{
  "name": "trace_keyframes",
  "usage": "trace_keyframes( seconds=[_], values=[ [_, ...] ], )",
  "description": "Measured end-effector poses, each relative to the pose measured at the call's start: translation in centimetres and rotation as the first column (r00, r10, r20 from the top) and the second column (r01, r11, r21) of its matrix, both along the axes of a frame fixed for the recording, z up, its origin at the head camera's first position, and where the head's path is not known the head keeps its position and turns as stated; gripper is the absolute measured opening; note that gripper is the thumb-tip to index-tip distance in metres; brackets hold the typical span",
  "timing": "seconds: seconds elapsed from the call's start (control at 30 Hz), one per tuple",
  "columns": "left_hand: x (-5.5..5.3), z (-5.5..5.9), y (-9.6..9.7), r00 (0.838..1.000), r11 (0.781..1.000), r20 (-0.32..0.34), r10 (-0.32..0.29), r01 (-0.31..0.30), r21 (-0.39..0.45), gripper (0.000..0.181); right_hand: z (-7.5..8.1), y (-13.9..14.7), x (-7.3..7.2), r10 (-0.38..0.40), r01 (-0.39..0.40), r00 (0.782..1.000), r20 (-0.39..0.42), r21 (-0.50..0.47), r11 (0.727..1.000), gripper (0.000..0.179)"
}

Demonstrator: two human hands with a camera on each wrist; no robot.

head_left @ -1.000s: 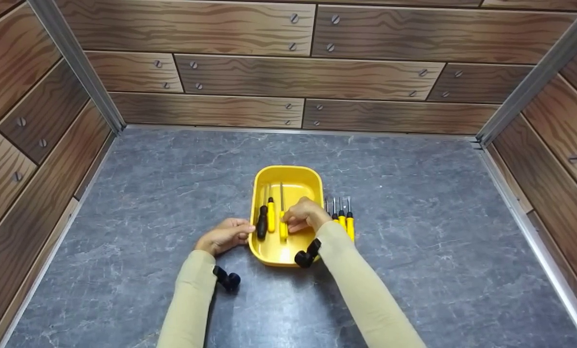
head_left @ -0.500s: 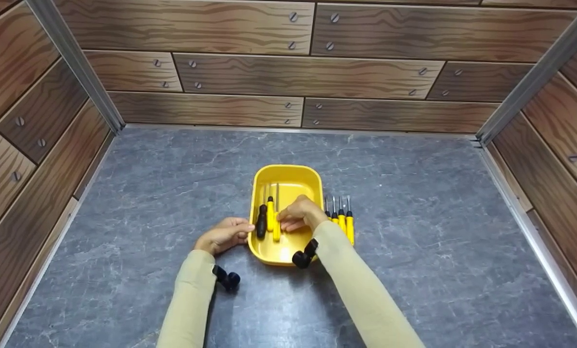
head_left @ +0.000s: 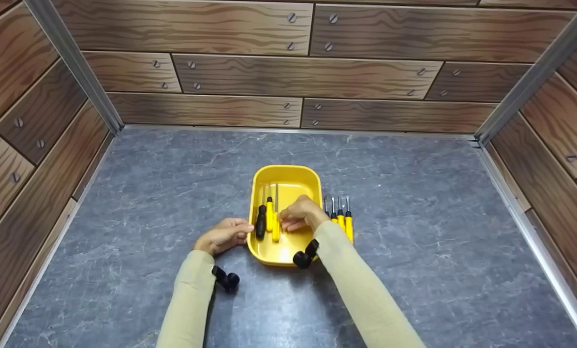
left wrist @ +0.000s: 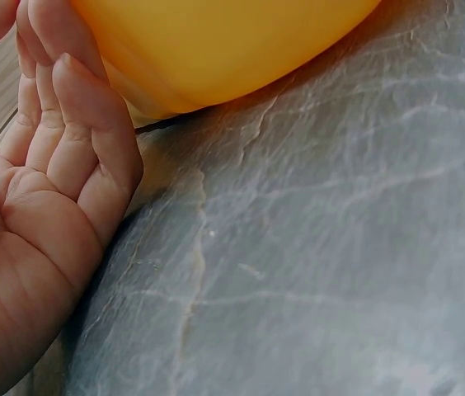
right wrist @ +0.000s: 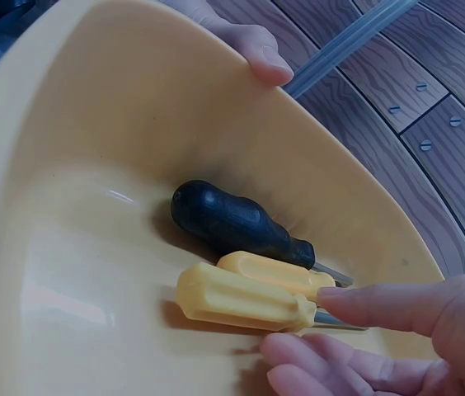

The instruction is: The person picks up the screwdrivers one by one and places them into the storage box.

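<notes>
My left hand (head_left: 225,235) holds the left rim of a yellow plastic bin (head_left: 284,253), thumb over the edge and fingers against its outer wall. In the bin lie a black-handled screwdriver (head_left: 260,227), a yellow-handled one with a black collar (head_left: 269,215) and an all-yellow-handled screwdriver (head_left: 275,231), side by side with shafts pointing away. Just right of the all-yellow handle is my right hand (head_left: 303,214). In the right wrist view its thumb and fingers stand apart by the collar of that yellow handle (right wrist: 241,299); whether they still touch it I cannot tell.
Several yellow-and-black screwdrivers (head_left: 348,224) lie in a row on the grey marbled surface (head_left: 414,232), close against the bin's right side and partly hidden by my right arm. Wood-patterned walls (head_left: 249,111) enclose the back and sides.
The all-yellow screwdriver has shifted left, up beside the other two. My right hand moved left with it, and its fingers have since loosened from the handle. My left hand has stayed put.
</notes>
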State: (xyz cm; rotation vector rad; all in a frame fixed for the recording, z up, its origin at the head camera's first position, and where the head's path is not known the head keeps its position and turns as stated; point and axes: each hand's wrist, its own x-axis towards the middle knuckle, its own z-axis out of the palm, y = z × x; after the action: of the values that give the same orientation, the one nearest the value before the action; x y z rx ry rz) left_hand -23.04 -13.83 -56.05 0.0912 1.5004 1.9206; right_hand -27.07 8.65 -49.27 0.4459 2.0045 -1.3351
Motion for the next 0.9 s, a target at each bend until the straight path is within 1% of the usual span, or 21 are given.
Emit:
trace_keyframes(
  seconds=[0.3, 0.43, 0.63, 0.77, 0.9],
  values=[
    [0.0, 0.0, 0.1, 1.0, 0.999, 0.008, -0.004, 0.004, 0.037, 0.006, 0.1, 0.1, 0.2, 0.005, -0.005, 1.0, -0.014, -0.005, 1.0, 0.022],
    [0.0, -0.1, 0.0, 1.0, 0.999, 0.013, -0.003, 0.002, 0.036, 0.004, 0.3, 0.2, 0.2, 0.013, -0.013, 1.0, -0.027, 0.002, 1.0, 0.022],
    [-0.1, 0.0, 0.0, 1.0, 1.0, 0.01, -0.001, 0.001, 0.022, 0.013, 0.8, 0.3, 0.3, 0.009, -0.009, 0.998, -0.061, -0.002, 1.0, 0.024],
    [-0.1, 0.0, 0.0, 1.0, 1.0, 0.008, -0.004, 0.004, 0.021, 0.015, 1.1, 0.3, 0.5, 0.0, -0.001, 0.997, -0.077, -0.016, 1.0, 0.019],
    [0.0, -0.1, 0.1, 1.0, 1.0, 0.013, -0.003, 0.003, 0.026, 0.012, 1.2, 0.4, 0.7, -0.001, -0.001, 0.996, -0.09, -0.028, 1.0, 0.013]
  ],
)
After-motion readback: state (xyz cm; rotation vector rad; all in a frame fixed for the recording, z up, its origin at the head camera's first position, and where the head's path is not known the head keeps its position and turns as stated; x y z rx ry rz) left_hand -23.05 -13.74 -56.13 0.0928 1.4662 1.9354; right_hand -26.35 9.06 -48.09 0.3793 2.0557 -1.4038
